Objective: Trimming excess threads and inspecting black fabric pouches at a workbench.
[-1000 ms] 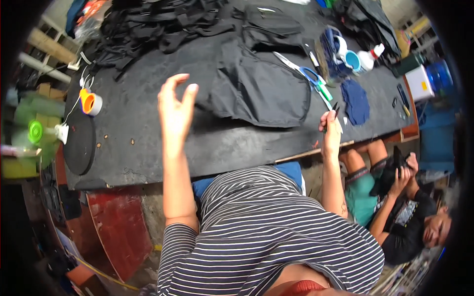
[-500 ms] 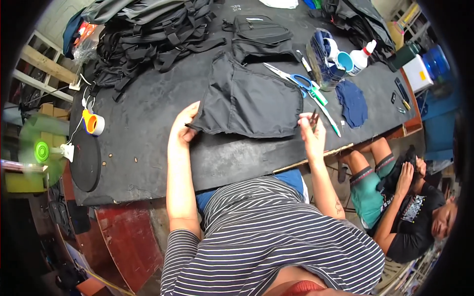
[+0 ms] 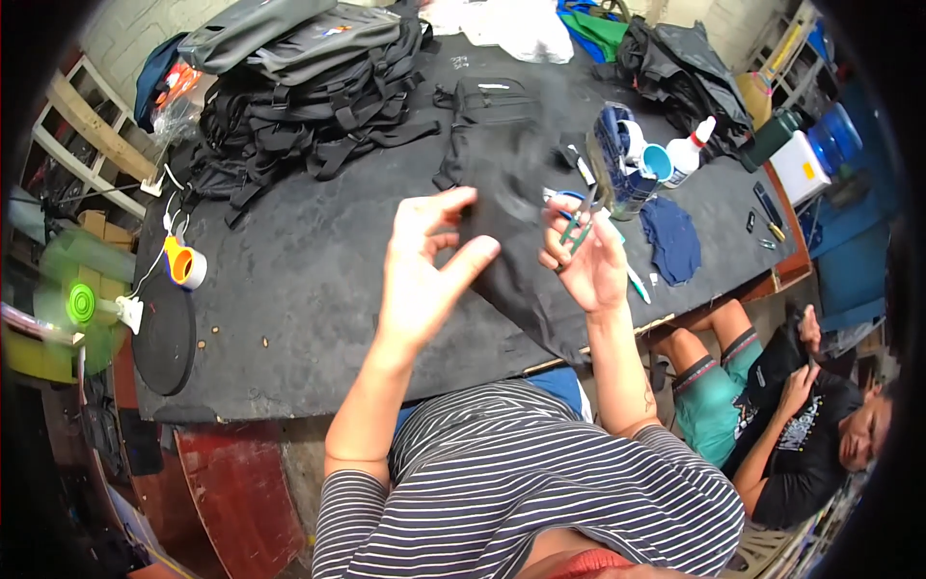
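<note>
A black fabric panel (image 3: 516,289) is blurred by motion between my two hands, its lower corner reaching the table's near edge. My left hand (image 3: 420,265) is open beside it, fingers and thumb spread; whether the thumb tip touches the cloth I cannot tell. In my right hand (image 3: 593,261) is a small pair of thread snips (image 3: 582,220), blades pointing up, the fingers curled around the handles. Whether that hand also pinches the panel is unclear. Blue-handled scissors (image 3: 567,196) lie behind the right hand, partly covered.
Black straps and bags (image 3: 289,125) are heaped at the far left. A black bag (image 3: 492,101) lies beyond the panel. At right stand a clear container (image 3: 608,159), a white glue bottle (image 3: 688,154) and navy cloth (image 3: 668,239). Another person (image 3: 781,415) sits at the right.
The panel was spread flat between both hands; now it is swung up and turned, blurred. My left hand has let go of its edge and moved right. My right hand has shifted slightly left.
</note>
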`<action>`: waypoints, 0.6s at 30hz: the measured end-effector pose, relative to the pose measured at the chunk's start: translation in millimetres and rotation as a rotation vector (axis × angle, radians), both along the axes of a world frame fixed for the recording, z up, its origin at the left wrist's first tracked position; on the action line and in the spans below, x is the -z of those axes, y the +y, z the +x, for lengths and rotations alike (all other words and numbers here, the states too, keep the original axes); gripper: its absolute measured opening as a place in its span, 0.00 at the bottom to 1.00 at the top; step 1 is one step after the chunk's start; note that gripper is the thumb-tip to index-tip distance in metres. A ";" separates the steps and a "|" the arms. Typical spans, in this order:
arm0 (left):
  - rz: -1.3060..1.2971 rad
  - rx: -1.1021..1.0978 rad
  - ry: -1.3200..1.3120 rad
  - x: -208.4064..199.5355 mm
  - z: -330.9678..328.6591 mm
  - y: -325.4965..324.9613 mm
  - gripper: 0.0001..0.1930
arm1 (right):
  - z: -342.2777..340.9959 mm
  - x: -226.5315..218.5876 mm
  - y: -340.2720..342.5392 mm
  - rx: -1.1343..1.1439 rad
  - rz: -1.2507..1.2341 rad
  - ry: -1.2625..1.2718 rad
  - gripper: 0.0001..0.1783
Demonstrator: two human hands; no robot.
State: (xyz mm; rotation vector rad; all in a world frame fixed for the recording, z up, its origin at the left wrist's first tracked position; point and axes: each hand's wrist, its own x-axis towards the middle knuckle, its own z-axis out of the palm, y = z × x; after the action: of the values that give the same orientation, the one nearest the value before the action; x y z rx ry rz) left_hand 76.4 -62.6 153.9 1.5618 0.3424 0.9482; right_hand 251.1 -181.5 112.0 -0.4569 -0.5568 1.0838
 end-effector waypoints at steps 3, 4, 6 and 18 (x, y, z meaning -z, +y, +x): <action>0.032 0.134 0.063 -6.6 8.5 -21.9 0.23 | -14.0 -5.7 -5.4 0.187 -0.125 -0.017 0.30; 0.078 0.144 0.105 -0.2 12.2 -22.4 0.23 | -5.6 0.6 -2.5 0.191 -0.220 -0.157 0.28; -0.047 0.080 0.126 16.4 21.3 -22.9 0.23 | -15.1 -9.7 5.0 0.262 -0.251 -0.223 0.30; 0.000 -0.042 0.200 27.4 25.1 -20.5 0.11 | -11.5 -1.8 3.0 0.347 -0.271 -0.258 0.33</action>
State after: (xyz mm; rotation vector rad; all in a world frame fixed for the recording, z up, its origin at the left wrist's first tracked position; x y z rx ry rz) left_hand 101.5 -83.1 126.5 1.6589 0.5179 0.8254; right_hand 239.6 -178.5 113.8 -0.9051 -0.5338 0.7715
